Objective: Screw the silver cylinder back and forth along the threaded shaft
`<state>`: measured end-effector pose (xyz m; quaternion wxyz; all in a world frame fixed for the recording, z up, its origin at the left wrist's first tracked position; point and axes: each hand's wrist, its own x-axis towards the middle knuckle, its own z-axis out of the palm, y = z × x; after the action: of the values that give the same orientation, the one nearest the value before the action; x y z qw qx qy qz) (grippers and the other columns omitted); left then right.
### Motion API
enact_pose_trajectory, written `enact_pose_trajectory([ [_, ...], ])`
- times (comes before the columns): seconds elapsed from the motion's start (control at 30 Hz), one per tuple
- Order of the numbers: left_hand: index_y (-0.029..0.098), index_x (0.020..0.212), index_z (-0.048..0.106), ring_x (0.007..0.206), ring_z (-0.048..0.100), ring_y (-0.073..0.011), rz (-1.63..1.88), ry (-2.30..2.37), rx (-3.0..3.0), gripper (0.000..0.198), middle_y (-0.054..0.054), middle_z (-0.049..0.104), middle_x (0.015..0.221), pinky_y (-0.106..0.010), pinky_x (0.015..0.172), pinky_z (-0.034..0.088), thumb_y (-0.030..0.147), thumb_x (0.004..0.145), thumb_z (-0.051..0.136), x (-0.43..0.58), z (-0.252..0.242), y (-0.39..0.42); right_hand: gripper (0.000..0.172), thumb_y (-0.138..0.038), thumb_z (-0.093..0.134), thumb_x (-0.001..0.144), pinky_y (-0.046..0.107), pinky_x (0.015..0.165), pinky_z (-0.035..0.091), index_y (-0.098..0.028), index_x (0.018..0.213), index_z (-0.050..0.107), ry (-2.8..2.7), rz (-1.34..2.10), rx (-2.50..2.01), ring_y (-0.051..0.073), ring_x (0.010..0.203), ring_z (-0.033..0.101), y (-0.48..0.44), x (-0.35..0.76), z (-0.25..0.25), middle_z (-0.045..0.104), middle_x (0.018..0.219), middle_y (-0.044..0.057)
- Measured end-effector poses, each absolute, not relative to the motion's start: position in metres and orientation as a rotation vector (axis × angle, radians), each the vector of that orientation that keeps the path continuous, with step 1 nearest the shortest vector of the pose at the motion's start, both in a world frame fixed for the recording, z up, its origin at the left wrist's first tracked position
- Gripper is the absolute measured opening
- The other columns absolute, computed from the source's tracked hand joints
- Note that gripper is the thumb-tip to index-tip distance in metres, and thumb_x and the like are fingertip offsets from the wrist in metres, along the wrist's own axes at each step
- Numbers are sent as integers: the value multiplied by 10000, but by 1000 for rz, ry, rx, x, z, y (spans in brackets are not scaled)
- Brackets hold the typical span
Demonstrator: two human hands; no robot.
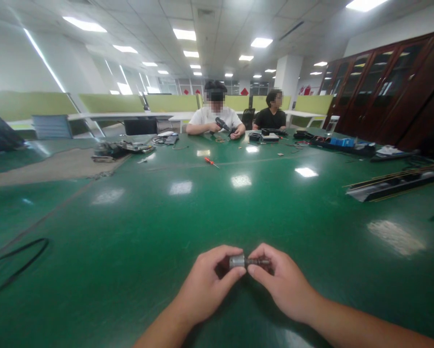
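Near the tabletop's [147,227] front edge, the left hand [205,285] pinched a small, smooth metal cylinder [237,261] between thumb and fingertips. The right hand [278,285] closed narrowly on the dark shaft [258,262] jutting from it. Beyond, on the glossy green surface, lay one red-handled screwdriver [211,162]. Two people sat at the far edge, a white-shirted person [213,118] and a black-shirted person [272,118].

Office workshop: green worktable [137,212], partitions [111,102], ceiling panel lights [184,34], scattered tools [122,149].
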<state>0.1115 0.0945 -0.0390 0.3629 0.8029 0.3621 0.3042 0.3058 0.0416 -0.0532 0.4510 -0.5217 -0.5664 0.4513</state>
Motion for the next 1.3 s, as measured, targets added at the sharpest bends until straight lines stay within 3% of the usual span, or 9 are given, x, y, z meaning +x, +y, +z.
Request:
enact_pose_trajectory([
  [1.3, 221, 1056, 718, 840, 678, -204, 814, 926, 2062, 201, -27, 750, 937, -298, 770, 506, 282, 866, 703, 112, -35, 94, 78, -262, 625, 890, 274, 712, 434, -184, 885, 629, -1400, 1110, -1306, 160, 737, 575, 38, 307, -55, 635, 797, -3],
])
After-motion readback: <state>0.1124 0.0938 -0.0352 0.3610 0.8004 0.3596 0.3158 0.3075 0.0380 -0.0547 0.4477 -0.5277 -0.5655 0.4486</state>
